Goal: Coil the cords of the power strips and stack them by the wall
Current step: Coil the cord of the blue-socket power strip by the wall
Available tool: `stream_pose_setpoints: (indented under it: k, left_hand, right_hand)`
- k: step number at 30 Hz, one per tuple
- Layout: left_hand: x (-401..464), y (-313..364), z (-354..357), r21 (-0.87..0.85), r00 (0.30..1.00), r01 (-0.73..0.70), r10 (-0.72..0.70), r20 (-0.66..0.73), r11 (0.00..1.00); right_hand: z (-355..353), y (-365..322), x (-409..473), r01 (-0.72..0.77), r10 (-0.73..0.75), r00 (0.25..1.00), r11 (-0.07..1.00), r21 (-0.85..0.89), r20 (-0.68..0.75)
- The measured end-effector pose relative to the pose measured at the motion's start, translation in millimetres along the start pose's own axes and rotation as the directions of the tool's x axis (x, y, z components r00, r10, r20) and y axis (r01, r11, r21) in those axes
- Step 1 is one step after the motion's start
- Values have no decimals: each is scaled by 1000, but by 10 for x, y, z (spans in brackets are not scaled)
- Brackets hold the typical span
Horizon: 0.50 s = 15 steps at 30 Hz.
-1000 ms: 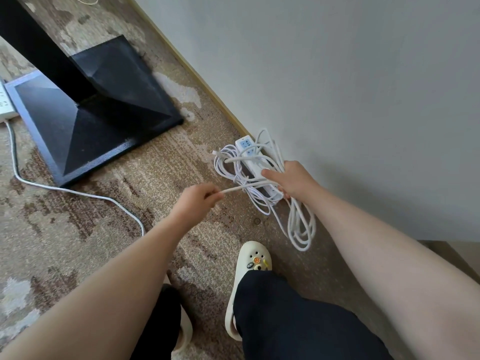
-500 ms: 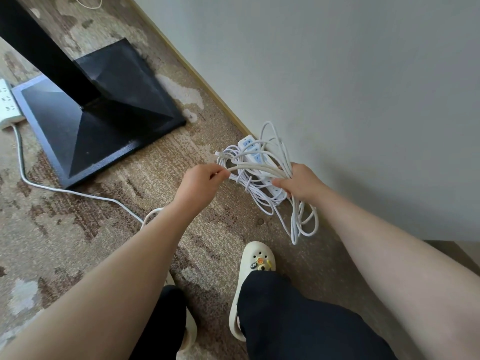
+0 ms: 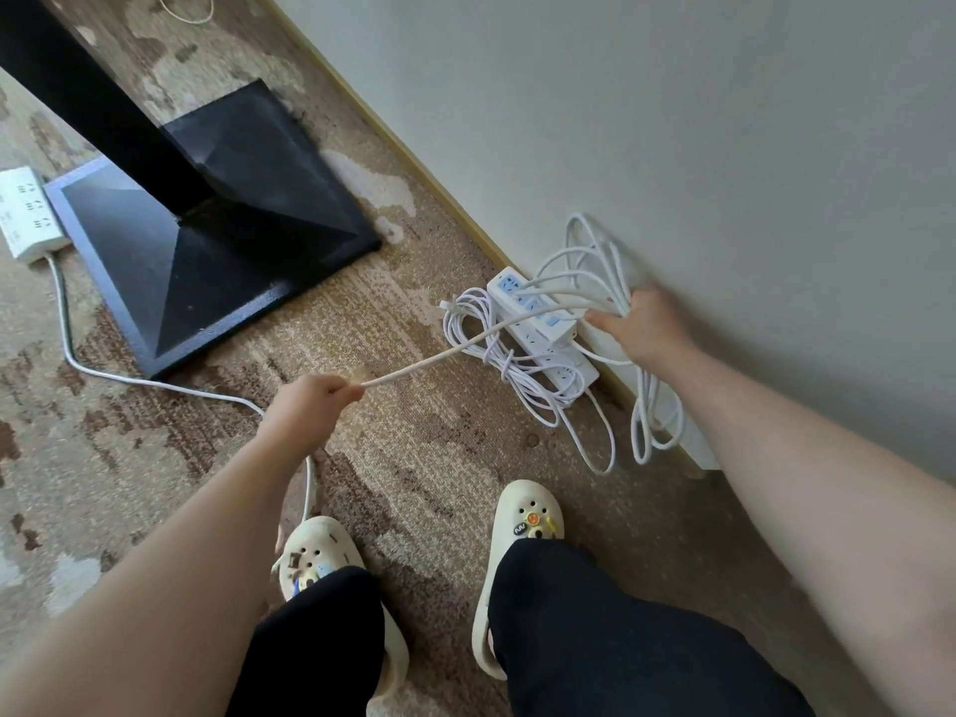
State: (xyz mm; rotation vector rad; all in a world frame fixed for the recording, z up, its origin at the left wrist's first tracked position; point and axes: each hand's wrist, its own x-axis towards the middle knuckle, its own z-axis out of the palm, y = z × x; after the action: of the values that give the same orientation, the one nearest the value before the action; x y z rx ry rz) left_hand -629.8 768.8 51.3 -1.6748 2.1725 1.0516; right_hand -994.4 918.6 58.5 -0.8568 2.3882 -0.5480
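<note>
A white cord point(image 3: 414, 367) runs taut from the left hand point(image 3: 315, 403), whose fingers pinch it, to the right hand point(image 3: 639, 328), curled round gathered loops point(image 3: 595, 261) above white power strips point(image 3: 538, 323) stacked against the wall point(image 3: 672, 121) on carpet point(image 3: 414, 458)

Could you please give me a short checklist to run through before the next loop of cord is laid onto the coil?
1. Left hand grips the cord: ok.
2. Right hand holds the gathered loops: ok.
3. Cord between the hands free of knots: ok.
4. Slack trailing to the power strip on the floor lies clear of the black stand base: ok, it runs beside the base.
5. Stacked power strips by the wall tidy: not ok, their cords spill loosely.
6. Cord clear of the shoes: cannot tell.
</note>
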Motion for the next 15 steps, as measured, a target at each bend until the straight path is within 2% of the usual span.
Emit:
stream_pose_setpoints:
  k: [2, 5, 9, 11, 12, 15]
  left_hand:
    - [-12, 27, -61, -58, 996, 58, -62, -66, 997]
    - [-11, 396, -174, -370, 968, 51, -138, -211, 927]
    - [-63, 951, -400, -587, 941, -195, -19, -337, 785]
    - [-109, 1085, -336, -591, 940, -257, 55, -338, 765]
    - [-130, 1095, -233, -560, 952, -238, 75, -298, 794]
    - [-161, 991, 150, -317, 998, -60, 46, -52, 947]
  right_hand:
    - [37, -16, -10, -4, 4, 1000, 999, -34, 16]
    - [99, -60, -34, -49, 48, 999, 998, 29, 13]
    - [131, -78, -85, -80, 86, 996, 980, 181, -25]
    - [138, -55, -119, -83, 91, 996, 970, 230, -22]
    - [141, -40, -133, -84, 91, 996, 963, 255, -16]
    - [129, -13, -160, -79, 85, 996, 957, 279, -8]
